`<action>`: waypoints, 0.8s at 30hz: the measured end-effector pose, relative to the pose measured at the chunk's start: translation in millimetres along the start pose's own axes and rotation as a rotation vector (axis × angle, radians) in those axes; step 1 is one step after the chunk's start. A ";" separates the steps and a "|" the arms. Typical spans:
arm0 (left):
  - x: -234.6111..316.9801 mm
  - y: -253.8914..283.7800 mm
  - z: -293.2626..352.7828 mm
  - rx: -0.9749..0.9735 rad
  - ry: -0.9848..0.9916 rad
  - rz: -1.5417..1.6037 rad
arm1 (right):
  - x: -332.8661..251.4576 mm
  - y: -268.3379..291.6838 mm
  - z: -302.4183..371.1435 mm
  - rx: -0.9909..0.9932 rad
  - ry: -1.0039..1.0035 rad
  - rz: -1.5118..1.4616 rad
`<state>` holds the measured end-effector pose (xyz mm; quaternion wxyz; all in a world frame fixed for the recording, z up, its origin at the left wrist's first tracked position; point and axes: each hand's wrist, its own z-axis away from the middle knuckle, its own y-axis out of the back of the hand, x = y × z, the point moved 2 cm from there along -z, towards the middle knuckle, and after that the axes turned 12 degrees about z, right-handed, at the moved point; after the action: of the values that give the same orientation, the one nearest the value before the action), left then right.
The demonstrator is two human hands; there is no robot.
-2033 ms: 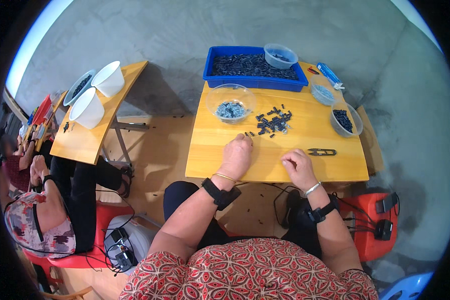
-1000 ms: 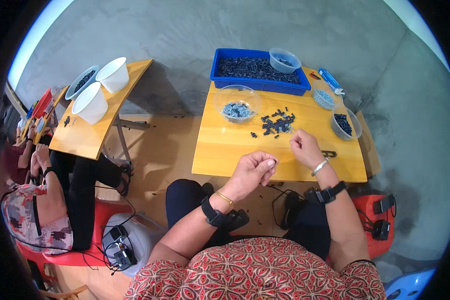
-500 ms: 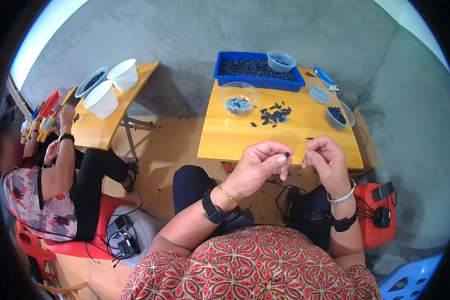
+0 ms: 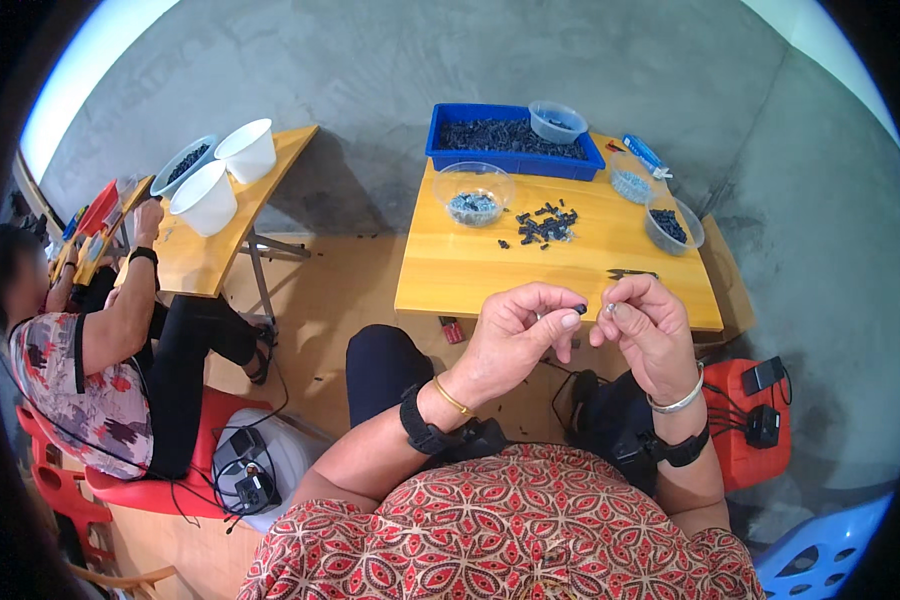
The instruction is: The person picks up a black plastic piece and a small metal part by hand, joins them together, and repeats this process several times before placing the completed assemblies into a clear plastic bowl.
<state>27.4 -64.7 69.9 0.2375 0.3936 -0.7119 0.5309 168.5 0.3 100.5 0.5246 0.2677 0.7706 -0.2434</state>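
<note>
Between the thumb and forefinger of my left hand (image 4: pixel 518 335) is a small black plastic piece (image 4: pixel 580 308). Close beside it, my right hand (image 4: pixel 652 330) pinches a tiny silvery part (image 4: pixel 611 309), too small to name; a slight gap separates the two. Both hands are raised just before the near edge of the yellow table (image 4: pixel 450 280). On the tabletop beyond them lies a loose pile of similar black pieces (image 4: pixel 546 229). A dark slender tool (image 4: pixel 632 273), perhaps small snips, rests behind my right hand.
A blue tray (image 4: pixel 505 166) of black pieces stands at the back, a clear bowl (image 4: pixel 556 133) on its rim. Clear bowls hold small bluish-grey parts (image 4: pixel 473 208), pale blue bits (image 4: pixel 631 186) and black pieces (image 4: pixel 668 226). At left, a co-worker (image 4: pixel 90 380) sits by another table (image 4: pixel 175 262).
My right hand has moved slightly left toward the black piece, and the silvery part now shows at its fingertips. The dark tool is more visible. The co-worker's raised hand has shifted.
</note>
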 end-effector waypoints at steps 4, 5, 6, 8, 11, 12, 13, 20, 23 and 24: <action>-1.1 0.8 -0.4 0.011 0.004 -0.013 | 5.1 -0.6 0.2 0.054 0.062 0.250; -0.8 -0.1 0.0 0.013 0.005 -0.012 | 5.0 -2.7 0.5 0.054 0.060 0.250; -0.5 -0.9 0.3 0.023 -0.001 -0.014 | 3.0 -5.3 0.8 0.088 0.124 0.360; -1.4 -1.3 0.7 0.033 -0.006 -0.015 | 0.6 -8.7 1.3 0.122 0.188 0.469; -2.4 -0.8 0.8 0.038 -0.037 -0.007 | -2.9 -13.1 1.2 0.135 0.316 0.632; -2.3 -0.6 0.8 0.043 -0.043 -0.003 | -3.9 -14.9 0.9 0.134 0.357 0.683; -2.2 -0.4 0.9 0.049 -0.049 0.001 | -4.8 -16.1 0.9 0.134 0.398 0.734; -2.8 -0.4 0.7 0.064 -0.067 -0.040 | -11.6 -19.3 0.8 0.141 0.526 1.018; -3.2 0.8 0.5 0.071 -0.065 -0.058 | -15.0 -23.4 1.7 0.134 0.550 1.105; -3.3 1.0 0.3 0.062 -0.058 -0.056 | -15.6 -22.9 1.4 0.114 0.549 1.086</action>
<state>28.5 -63.9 66.8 0.2195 0.4358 -0.6903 0.5341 158.9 -19.9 116.8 0.3410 0.7028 0.6169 0.0960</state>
